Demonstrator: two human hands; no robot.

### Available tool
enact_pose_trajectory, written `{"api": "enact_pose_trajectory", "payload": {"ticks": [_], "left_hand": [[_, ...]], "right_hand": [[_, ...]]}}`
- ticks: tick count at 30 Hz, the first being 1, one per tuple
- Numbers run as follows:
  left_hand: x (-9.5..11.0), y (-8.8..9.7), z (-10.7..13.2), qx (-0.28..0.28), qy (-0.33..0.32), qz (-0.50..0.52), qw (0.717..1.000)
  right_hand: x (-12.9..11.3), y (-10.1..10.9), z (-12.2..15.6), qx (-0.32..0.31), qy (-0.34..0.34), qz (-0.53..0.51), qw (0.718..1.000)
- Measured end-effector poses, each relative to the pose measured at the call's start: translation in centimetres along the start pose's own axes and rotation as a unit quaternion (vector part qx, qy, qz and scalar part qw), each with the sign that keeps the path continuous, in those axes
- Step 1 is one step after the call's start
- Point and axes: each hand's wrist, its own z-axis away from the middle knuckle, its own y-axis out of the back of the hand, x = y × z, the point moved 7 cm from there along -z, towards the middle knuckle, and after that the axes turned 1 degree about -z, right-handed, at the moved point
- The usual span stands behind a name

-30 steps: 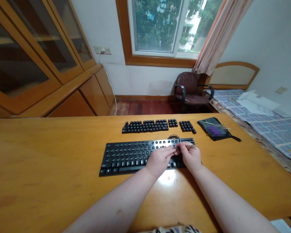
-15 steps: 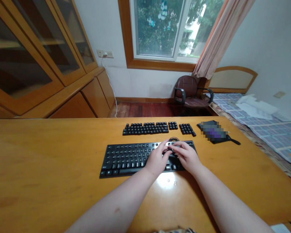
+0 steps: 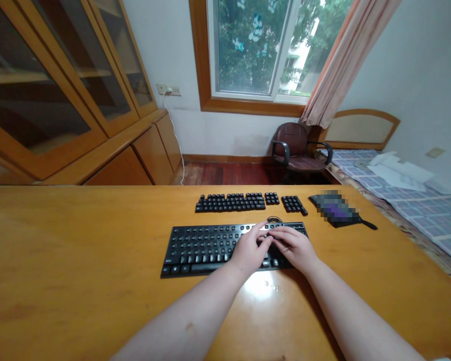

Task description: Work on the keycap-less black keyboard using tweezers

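Note:
A black keyboard (image 3: 203, 245) lies on the wooden table, most of its keycaps off and the small key posts bare. The bottom row still bears some caps, among them the long space bar. Over the keyboard's right part, my left hand (image 3: 250, 248) and my right hand (image 3: 293, 246) meet at the fingertips. Both are closed in a pinch, and whatever is between the fingers is too small or hidden. Behind the keyboard, loose black keycaps (image 3: 230, 202) stand in rows, with a small group (image 3: 271, 198) and a number-pad group (image 3: 293, 204) to their right.
A coiled black cable (image 3: 274, 219) sits just behind the keyboard. At the table's right lies a dark pouch (image 3: 336, 208), partly blurred, with a strap. Two tiny clear bits (image 3: 266, 284) lie in front of the keyboard. Past the far edge stands an office chair (image 3: 295, 145).
The whole view has shifted slightly, so everything appears a little further right and lower. My hands stay together over the same part of the keyboard, the fingertips slightly closer.

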Motion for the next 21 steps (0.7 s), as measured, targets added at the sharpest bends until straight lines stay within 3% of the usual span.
{"api": "enact_pose_trajectory", "payload": {"ticks": [6,8,11,15,18,21], "left_hand": [[-0.5,0.2,0.0,0.012,0.013,0.004,1.000],[-0.5,0.2,-0.1,0.009,0.012,0.006,1.000],[-0.3,0.1,-0.1,0.005,0.008,0.009,1.000],[-0.2,0.1,-0.1,0.004,0.013,0.005,1.000],[-0.3,0.1,-0.1,0.000,0.018,-0.001,1.000],[-0.3,0.1,-0.1,-0.002,0.018,-0.002,1.000]], "right_hand": [[1.9,4.0,0.1,0.120,-0.086,0.121,0.982],[3.1,5.0,-0.5,0.130,-0.118,0.167,0.970],[5.4,4.3,-2.5,0.043,-0.172,0.237,0.955],[8.2,1.6,-4.7,-0.098,-0.257,0.308,0.911],[9.2,0.1,-5.2,-0.142,-0.282,0.310,0.896],[9.6,-0.5,-5.2,-0.148,-0.287,0.301,0.897]]}}
